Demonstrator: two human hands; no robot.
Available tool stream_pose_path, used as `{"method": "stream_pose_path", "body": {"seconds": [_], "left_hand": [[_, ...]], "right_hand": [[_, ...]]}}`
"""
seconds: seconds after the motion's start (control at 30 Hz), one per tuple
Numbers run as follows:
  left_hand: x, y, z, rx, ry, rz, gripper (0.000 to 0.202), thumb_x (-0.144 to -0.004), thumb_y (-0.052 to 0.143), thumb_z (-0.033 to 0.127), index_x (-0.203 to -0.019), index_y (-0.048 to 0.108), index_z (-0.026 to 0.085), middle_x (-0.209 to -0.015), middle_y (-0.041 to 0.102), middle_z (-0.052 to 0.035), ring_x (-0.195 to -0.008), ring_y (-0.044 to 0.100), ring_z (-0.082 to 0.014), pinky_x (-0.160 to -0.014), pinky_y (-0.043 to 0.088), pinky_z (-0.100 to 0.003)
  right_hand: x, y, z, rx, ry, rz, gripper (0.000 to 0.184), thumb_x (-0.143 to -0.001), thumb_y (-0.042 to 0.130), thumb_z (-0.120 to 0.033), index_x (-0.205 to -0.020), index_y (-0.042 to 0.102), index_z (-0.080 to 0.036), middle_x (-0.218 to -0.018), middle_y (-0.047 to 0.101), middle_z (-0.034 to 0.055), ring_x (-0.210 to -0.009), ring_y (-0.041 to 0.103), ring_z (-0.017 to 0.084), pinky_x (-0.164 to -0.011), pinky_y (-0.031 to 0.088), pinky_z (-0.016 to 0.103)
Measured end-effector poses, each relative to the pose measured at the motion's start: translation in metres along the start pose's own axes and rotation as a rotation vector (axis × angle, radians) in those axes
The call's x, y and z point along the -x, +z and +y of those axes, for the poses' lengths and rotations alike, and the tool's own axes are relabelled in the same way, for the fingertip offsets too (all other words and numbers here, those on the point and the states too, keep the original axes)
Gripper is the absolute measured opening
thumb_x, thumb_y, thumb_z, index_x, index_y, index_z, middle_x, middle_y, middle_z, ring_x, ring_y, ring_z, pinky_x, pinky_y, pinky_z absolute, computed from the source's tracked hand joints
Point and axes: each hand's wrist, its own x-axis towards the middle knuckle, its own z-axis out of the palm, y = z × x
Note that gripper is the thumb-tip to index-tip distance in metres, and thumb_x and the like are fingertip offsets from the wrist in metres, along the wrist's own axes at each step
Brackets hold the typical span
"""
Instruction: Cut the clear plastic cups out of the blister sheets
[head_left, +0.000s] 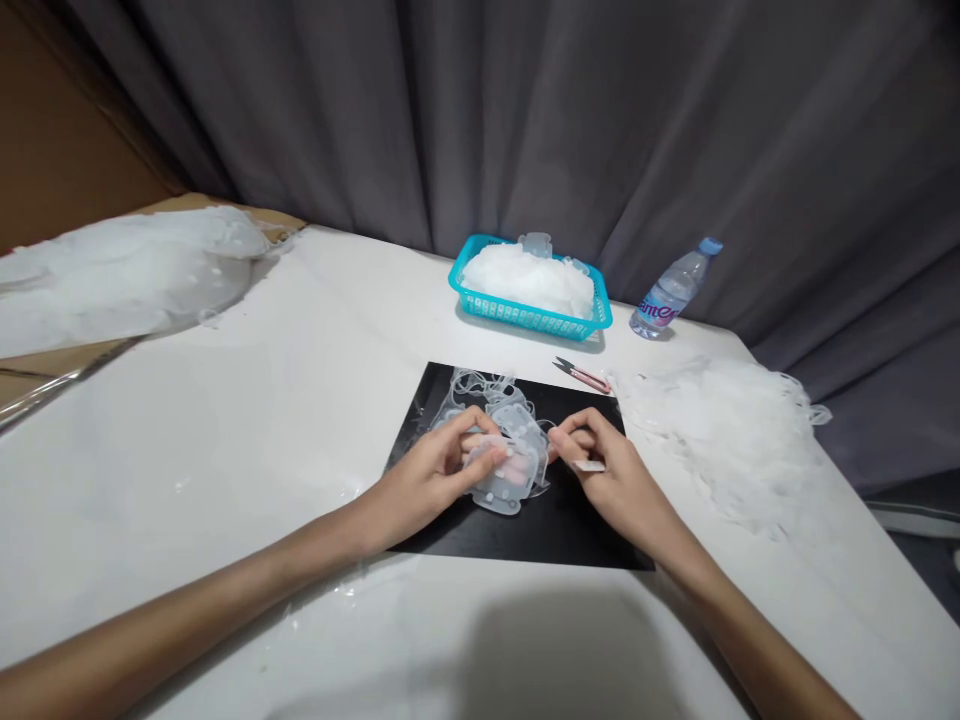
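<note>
Bare forearms (225, 605) are stretched over the smooth white worktop (225, 480). By the left hand (431, 465), a flat translucent plastic piece (514, 490) with rounded edges is held between thumb and fingers, above the black rectangular mat (450, 540). The right hand (600, 455) is placed just beside it with curled fingers; whether a thin strand is pinched at the tips cannot be told. Under and behind the piece, looped strands (476, 382) and similar pieces are gathered. Farther back, 1 pair of snips (583, 375) is laid near a turquoise lattice basket (525, 318), heaped with whitish material (525, 280). At right, a tangled, whitish heap (735, 440) is spread near a clear bottle (667, 290).
</note>
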Motion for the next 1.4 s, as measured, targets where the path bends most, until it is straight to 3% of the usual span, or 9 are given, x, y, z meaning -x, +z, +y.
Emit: {"method": "stream_pose_path", "body": {"seconds": [0.13,0.43,0.6,0.73,0.93,1.13,1.23,1.3,1.4], "left_hand": [[-0.001,0.004,-0.006,0.121,-0.015,0.001,0.023,-0.102,0.064,0.042,-0.111,0.054,0.023,-0.093,0.077,-0.0019,-0.087,0.075,-0.0186,-0.079,0.057,-0.03],[-0.002,0.004,-0.004,-0.15,0.02,-0.052,0.029,-0.104,0.057,0.045,-0.116,0.067,0.021,-0.106,0.076,-0.0045,-0.091,0.073,-0.0211,-0.079,0.056,-0.03],[0.009,0.009,-0.007,-0.525,0.133,-0.013,0.028,-0.107,0.049,0.038,-0.111,0.07,0.02,-0.084,0.074,-0.0011,-0.068,0.067,-0.0155,-0.062,0.051,-0.024],[0.02,0.014,-0.011,-0.792,0.474,-0.035,0.028,-0.107,0.043,0.024,-0.123,0.065,0.02,-0.1,0.078,-0.0082,-0.087,0.074,-0.0199,-0.078,0.057,-0.028],[0.014,0.007,-0.005,-0.651,0.178,0.071,0.022,-0.108,0.048,0.031,-0.114,0.067,0.021,-0.086,0.074,0.001,-0.064,0.065,-0.0114,-0.064,0.048,-0.021],[0.01,0.006,-0.004,-0.621,0.167,0.072,0.021,-0.107,0.05,0.033,-0.11,0.067,0.02,-0.066,0.058,0.0067,-0.054,0.048,-0.0094,-0.057,0.037,-0.021],[0.01,0.004,-0.005,-0.64,0.177,0.054,0.019,-0.108,0.051,0.033,-0.109,0.066,0.021,-0.075,0.067,0.0049,-0.058,0.055,-0.0095,-0.061,0.043,-0.021],[0.01,0.003,-0.006,-0.683,0.244,0.027,0.019,-0.108,0.049,0.03,-0.111,0.066,0.021,-0.088,0.075,0.0008,-0.068,0.066,-0.0114,-0.067,0.051,-0.022],[0.013,0.007,-0.012,-0.882,0.584,-0.03,0.023,-0.106,0.047,0.017,-0.113,0.068,0.019,-0.107,0.08,-0.0086,-0.092,0.077,-0.0198,-0.084,0.06,-0.029]], "right_hand": [[-0.003,0.009,-0.003,-0.186,0.024,-0.039,0.037,-0.097,0.062,-0.06,-0.099,0.054,-0.024,-0.072,0.069,-0.003,-0.064,0.059,0.015,-0.061,0.042,0.028],[-0.009,0.014,-0.013,-0.43,0.07,-0.037,0.053,-0.076,0.085,-0.05,-0.113,0.058,-0.023,-0.087,0.074,0.0013,-0.068,0.065,0.016,-0.061,0.049,0.028],[-0.01,0.013,-0.007,-0.176,-0.051,0.018,0.043,-0.086,0.076,-0.043,-0.118,0.06,-0.021,-0.088,0.073,0.0005,-0.059,0.054,0.012,-0.057,0.043,0.027],[-0.016,0.017,0.001,0.188,-0.129,0.19,0.028,-0.093,0.064,-0.034,-0.117,0.06,-0.02,-0.099,0.074,0.0036,-0.071,0.061,0.016,-0.068,0.044,0.031],[-0.016,0.013,-0.004,-0.135,-0.076,-0.039,0.037,-0.097,0.062,-0.048,-0.123,0.055,-0.022,-0.081,0.073,-0.0011,-0.07,0.065,0.016,-0.068,0.047,0.029],[-0.016,0.013,-0.011,-0.354,0.026,-0.093,0.061,-0.075,0.086,-0.051,-0.121,0.058,-0.021,-0.087,0.076,0.0012,-0.064,0.058,0.013,-0.061,0.041,0.027],[-0.017,0.014,-0.007,-0.423,0.064,-0.103,0.062,-0.073,0.088,-0.047,-0.121,0.059,-0.021,-0.087,0.076,0.0012,-0.065,0.059,0.014,-0.063,0.042,0.028],[-0.017,0.015,-0.005,-0.426,0.055,-0.098,0.058,-0.077,0.085,-0.045,-0.122,0.058,-0.02,-0.084,0.076,0.0008,-0.067,0.062,0.015,-0.065,0.045,0.029],[-0.014,0.02,-0.002,-0.245,-0.049,-0.011,0.045,-0.085,0.075,-0.039,-0.122,0.057,-0.02,-0.084,0.075,0.0007,-0.072,0.065,0.017,-0.067,0.047,0.03]]}}
